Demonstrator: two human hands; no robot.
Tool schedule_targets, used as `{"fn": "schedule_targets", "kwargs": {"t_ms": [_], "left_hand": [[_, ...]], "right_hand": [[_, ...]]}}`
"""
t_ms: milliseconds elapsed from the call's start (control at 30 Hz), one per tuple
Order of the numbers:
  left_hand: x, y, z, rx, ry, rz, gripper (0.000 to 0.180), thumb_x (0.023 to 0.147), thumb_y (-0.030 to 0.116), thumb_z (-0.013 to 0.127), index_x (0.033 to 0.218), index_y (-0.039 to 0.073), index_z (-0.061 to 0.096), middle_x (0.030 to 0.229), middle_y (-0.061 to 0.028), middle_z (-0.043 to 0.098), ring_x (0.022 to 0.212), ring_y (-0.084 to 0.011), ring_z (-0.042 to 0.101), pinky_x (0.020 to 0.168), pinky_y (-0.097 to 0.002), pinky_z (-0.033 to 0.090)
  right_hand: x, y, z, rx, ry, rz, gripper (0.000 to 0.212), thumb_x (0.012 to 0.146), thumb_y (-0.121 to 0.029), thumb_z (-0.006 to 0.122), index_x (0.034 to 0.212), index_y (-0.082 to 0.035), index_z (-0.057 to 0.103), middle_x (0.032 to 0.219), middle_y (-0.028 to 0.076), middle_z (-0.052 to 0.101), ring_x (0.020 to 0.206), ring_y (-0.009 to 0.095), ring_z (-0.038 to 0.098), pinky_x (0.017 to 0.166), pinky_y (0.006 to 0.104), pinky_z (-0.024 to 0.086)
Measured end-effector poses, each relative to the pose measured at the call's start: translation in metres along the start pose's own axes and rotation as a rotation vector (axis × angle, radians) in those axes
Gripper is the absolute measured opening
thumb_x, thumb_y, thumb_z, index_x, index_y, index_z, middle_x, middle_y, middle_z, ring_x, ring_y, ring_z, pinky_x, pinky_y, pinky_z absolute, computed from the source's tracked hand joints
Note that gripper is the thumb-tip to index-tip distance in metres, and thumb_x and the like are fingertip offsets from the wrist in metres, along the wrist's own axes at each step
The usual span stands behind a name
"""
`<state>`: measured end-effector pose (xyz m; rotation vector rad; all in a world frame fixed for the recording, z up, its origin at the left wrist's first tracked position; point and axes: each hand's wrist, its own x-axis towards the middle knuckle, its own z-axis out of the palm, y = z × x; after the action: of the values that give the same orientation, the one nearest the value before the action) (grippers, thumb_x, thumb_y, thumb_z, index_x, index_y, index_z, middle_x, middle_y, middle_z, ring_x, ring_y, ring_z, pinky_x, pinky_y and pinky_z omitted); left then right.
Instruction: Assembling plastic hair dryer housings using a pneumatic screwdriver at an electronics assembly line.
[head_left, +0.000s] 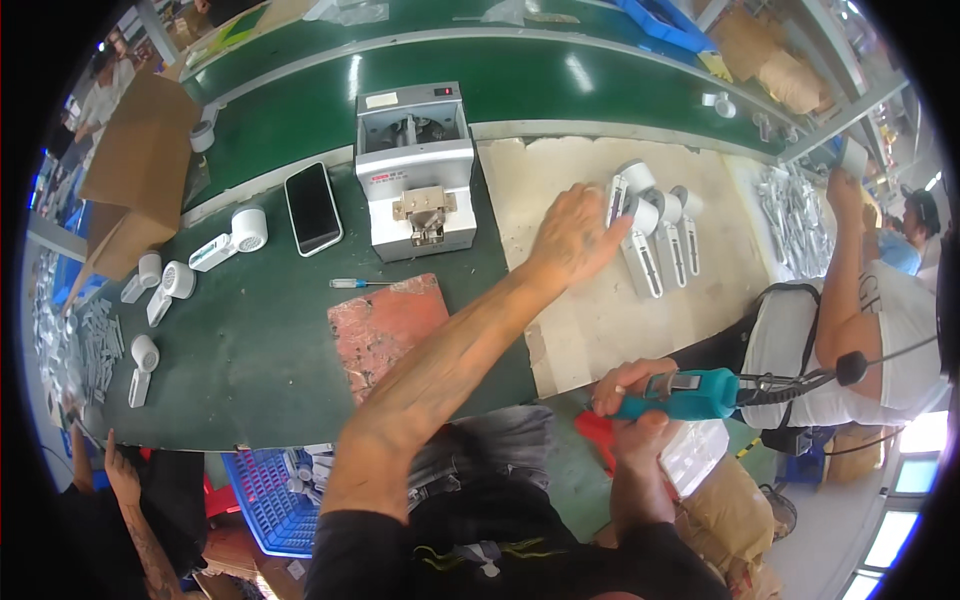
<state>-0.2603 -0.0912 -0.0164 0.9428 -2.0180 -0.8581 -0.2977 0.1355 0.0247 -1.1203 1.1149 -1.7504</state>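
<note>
The left hand (pixel 575 235) narrows around 1 white device (pixel 619 194) toward the worktop's (pixel 250 370) right edge; the right hand (pixel 636 405) grips a teal power screwdriver (pixel 702 394) off its near edge. Beside the left, 3 similar devices (pixel 668 236) lie together, handles nearward, perhaps for easy grasping.

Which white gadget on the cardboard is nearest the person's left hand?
The leftmost gadget, right against the left hand; the other three gadgets lie farther right.

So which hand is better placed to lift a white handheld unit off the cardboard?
Probably your left hand: its fingers are at the white units, while your right hand grips the teal electric screwdriver.
</note>
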Motion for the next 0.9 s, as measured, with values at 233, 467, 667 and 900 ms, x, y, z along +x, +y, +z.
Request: {"fn": "schedule_targets", "kwargs": {"t_ms": [233,467,667,900], "left_hand": [[0.060,-0.024,0.051,0.104,-0.143,-0.201,0.046,0.087,0.035,0.060,0.116,0.001,0.063,0.121,-0.0193,0.061,0.117,-0.0374,0.056,0.103,-0.0421,0.044],[0.051,0.007,0.035,0.178,-0.258,-0.224,0.058,0.083,0.037,0.059,0.129,0.001,0.058,0.130,-0.0162,0.058,0.124,-0.0334,0.053,0.108,-0.0485,0.039],[0.053,-0.011,0.032,0.248,-0.183,-0.225,0.052,0.086,0.031,0.057,0.129,0.001,0.056,0.132,-0.0138,0.057,0.125,-0.0301,0.052,0.107,-0.0500,0.038],[0.049,-0.026,0.023,0.265,0.004,-0.123,0.034,0.089,0.016,0.052,0.115,-0.003,0.062,0.117,-0.0201,0.063,0.100,-0.0302,0.067,0.084,-0.0421,0.054]], "right_hand": [[-0.017,-0.005,-0.011,-0.060,0.056,-0.027,0.077,0.080,-0.067,0.072,0.108,0.002,0.053,0.073,0.008,0.058,0.064,0.017,0.060,0.057,0.0294,0.049],[-0.002,-0.005,-0.008,-0.103,0.097,-0.012,0.080,0.079,-0.069,0.072,0.107,0.003,0.051,0.070,0.008,0.058,0.060,0.017,0.058,0.055,0.0289,0.048],[0.003,0.001,-0.001,-0.153,0.096,-0.048,0.080,0.081,-0.071,0.068,0.105,0.003,0.049,0.068,0.007,0.054,0.057,0.018,0.055,0.051,0.0284,0.046],[0.025,0.023,0.004,-0.238,0.056,-0.094,0.080,0.083,-0.071,0.066,0.104,0.003,0.049,0.069,0.007,0.051,0.056,0.018,0.054,0.048,0.0283,0.044]]}}
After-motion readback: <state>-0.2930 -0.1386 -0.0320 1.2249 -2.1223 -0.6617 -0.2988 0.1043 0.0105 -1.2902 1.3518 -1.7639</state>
